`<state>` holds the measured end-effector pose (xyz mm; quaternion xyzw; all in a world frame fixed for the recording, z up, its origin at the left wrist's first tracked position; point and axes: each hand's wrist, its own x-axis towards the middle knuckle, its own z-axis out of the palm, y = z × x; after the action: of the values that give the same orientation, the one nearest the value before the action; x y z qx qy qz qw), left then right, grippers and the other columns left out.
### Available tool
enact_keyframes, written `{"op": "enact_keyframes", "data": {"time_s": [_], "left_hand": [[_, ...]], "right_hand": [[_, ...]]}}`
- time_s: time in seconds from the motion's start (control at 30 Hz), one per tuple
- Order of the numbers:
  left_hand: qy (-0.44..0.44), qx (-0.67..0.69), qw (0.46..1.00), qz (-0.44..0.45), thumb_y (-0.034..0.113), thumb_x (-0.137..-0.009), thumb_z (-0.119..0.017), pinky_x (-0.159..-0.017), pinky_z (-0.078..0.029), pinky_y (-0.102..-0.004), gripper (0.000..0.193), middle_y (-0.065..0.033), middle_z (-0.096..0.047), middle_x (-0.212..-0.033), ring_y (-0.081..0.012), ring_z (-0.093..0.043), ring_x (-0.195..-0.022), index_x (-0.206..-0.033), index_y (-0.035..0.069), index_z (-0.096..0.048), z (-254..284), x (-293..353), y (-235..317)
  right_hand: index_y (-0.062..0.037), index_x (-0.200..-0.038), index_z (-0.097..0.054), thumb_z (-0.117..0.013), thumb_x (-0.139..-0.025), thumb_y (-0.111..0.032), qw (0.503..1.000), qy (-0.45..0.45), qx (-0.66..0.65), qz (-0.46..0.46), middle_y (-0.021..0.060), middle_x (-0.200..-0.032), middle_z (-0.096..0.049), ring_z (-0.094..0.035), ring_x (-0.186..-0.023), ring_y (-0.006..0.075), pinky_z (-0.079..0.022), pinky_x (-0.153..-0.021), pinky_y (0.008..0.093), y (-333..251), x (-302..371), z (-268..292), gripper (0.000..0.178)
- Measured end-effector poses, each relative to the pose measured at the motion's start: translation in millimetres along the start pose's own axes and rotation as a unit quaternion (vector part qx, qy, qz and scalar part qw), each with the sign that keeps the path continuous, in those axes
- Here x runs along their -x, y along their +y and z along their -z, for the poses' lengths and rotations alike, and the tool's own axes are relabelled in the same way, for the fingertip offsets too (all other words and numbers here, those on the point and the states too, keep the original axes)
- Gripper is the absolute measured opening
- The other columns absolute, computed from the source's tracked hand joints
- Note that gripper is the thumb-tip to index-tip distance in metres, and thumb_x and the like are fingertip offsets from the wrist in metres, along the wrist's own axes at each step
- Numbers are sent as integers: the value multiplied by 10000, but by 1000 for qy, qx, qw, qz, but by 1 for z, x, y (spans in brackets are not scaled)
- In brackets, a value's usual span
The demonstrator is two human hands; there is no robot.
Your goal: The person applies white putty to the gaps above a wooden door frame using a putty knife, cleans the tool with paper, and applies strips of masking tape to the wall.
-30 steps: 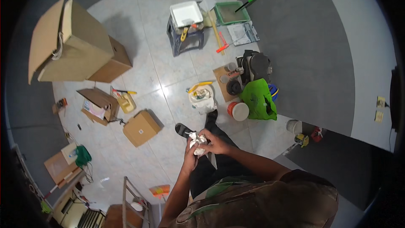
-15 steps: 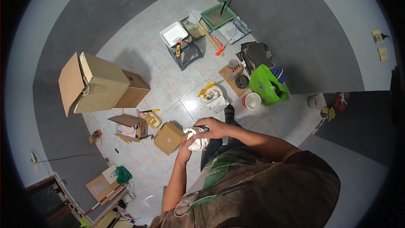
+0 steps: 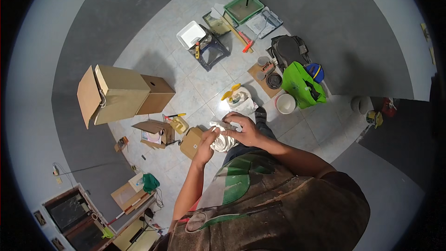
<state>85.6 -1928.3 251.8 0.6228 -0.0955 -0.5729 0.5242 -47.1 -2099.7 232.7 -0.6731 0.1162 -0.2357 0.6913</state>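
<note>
A crumpled white bag-like bundle point(image 3: 224, 143), cloth or plastic, is held up in front of my body. My left hand point(image 3: 206, 144) grips its left side, thumb on top. At its upper right edge, my right hand point(image 3: 245, 132) has its fingers curled and pinched on the white material. Whatever is inside the bundle is hidden. Beyond my hands, on the floor, stands a white tub point(image 3: 241, 98) with white stuff in it and a yellow-handled tool point(image 3: 230, 92) across its rim.
Left are a tall cardboard box point(image 3: 123, 88), an open small box point(image 3: 155, 132) and a flat box point(image 3: 190, 143). A stool point(image 3: 211, 53) bears a white tray point(image 3: 191, 35). Rightward are a white bucket point(image 3: 285, 104), green bag point(image 3: 302, 83) and backpack point(image 3: 290, 51). A green tray point(image 3: 244, 9) stands far off.
My head view has shifted, so the room sits differently in the picture. My right hand's fingers have moved to the upper edge of the white bundle, which looks more spread out now.
</note>
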Motion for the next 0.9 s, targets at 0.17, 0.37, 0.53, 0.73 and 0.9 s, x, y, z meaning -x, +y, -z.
{"op": "enact_keyframes", "data": {"time_s": [0.17, 0.37, 0.53, 0.73, 0.9], "left_hand": [[-2, 24, 1000, 5, 303, -1052, -537, -708, -533, -270, 364, -45, -700, -933, -117, -655, -816, -1164, -22, -658, -23, -9, 23], [94, 57, 993, -39, 269, -1042, -537, -755, -476, -264, 322, -21, -685, -959, -95, -607, -851, -1138, -7, -672, -32, -3, 15], [160, 84, 982, -54, 283, -1037, -530, -768, -472, -269, 336, -19, -679, -990, -103, -607, -881, -1141, -7, -667, -39, 10, 3], [245, 167, 953, -60, 325, -1018, -517, -619, -575, -329, 365, -82, -686, -978, -167, -676, -795, -1140, 6, -642, -22, 36, -28], [292, 263, 917, -62, 394, -1033, -486, -553, -574, -392, 442, -95, -714, -1013, -226, -705, -772, -1265, 29, -576, 5, 52, -67]], "right_hand": [[23, -986, -609, -785, -893, -121, 999, 24, -33, 1, 140, -998, -643, -636, -932, 246, -495, -842, 343, -2, -13, 14, 245], [29, -1094, -621, -779, -899, -90, 990, -78, -80, -80, 83, -1051, -649, -594, -989, 149, -482, -897, 302, -2, -32, 17, 278], [-5, -1351, -576, -791, -904, -132, 959, -203, -159, -115, 72, -1198, -653, -617, -1126, 146, -493, -1016, 334, 12, -47, 24, 512], [4, -1231, -644, -771, -914, -390, 957, -201, -15, -208, 129, -1062, -718, -687, -977, 206, -548, -874, 350, 60, -88, 33, 522], [-22, -1122, -665, -775, -903, -414, 932, -111, 1, -346, 117, -1002, -708, -674, -889, 188, -541, -766, 345, 131, -147, 31, 463]]}}
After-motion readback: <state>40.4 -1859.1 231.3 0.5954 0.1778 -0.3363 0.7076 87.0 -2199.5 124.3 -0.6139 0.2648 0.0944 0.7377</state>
